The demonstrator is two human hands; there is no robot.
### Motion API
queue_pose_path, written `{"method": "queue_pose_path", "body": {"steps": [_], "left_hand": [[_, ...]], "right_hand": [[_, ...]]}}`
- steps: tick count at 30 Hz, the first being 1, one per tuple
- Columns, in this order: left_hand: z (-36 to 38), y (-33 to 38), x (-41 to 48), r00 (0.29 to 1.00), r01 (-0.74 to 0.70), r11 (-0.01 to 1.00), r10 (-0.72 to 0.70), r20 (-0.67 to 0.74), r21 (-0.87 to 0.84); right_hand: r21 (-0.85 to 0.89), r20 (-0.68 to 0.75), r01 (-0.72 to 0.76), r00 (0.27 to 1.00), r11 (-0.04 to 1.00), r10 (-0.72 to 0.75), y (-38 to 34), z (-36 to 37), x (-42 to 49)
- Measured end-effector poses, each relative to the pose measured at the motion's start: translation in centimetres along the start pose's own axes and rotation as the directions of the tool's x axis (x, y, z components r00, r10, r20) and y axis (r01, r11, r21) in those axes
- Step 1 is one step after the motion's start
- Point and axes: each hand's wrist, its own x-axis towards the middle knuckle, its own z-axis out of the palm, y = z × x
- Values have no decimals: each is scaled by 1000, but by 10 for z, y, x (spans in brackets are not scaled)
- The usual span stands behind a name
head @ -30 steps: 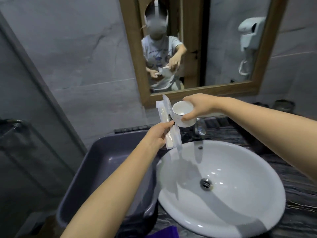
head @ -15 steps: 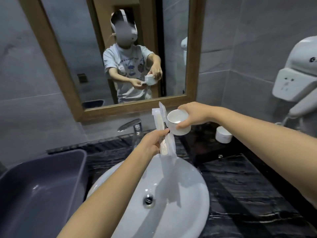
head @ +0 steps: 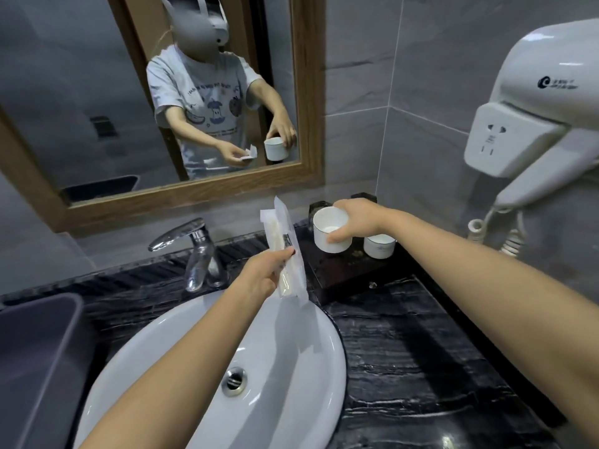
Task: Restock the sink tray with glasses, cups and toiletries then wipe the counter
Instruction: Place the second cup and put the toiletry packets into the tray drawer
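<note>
My right hand grips a white cup with a thin dark rim line, held upright just above the dark tray at the back of the counter. A second white cup stands on that tray, right behind my wrist. My left hand pinches clear-wrapped toiletry packets above the far rim of the sink, left of the tray. The packets stand nearly upright and hold a pale stick-like item.
A white round sink fills the lower middle, with a chrome faucet behind it. A grey plastic bin sits at the left. A wall hair dryer hangs at the right over the black marble counter. A wood-framed mirror is ahead.
My view has swung right, bringing the tray and the second cup closer. My right hand has carried the cup right and down toward the tray. My left hand still holds the packets.
</note>
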Motion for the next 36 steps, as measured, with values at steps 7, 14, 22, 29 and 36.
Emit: {"method": "queue_pose_path", "body": {"steps": [7,14,22,29,36], "left_hand": [[-23,-11,31,999,34,999,-35,-36,-20],[-35,-26,43,997,71,997,-72,-39,-42],[-31,-35,54,996,86,996,-86,-1,-19],[-12,-45,56,992,105,994,-105,75,3],[4,-74,44,983,108,994,-111,148,27]], "right_hand": [[-61,96,-82,992,995,87,34,55,41],[-95,90,-114,988,989,122,51,83,60],[-92,93,-169,980,981,177,54,92,65],[91,-121,-57,990,994,68,62,85,37],[436,-412,-181,831,882,374,116,125,-26]]}}
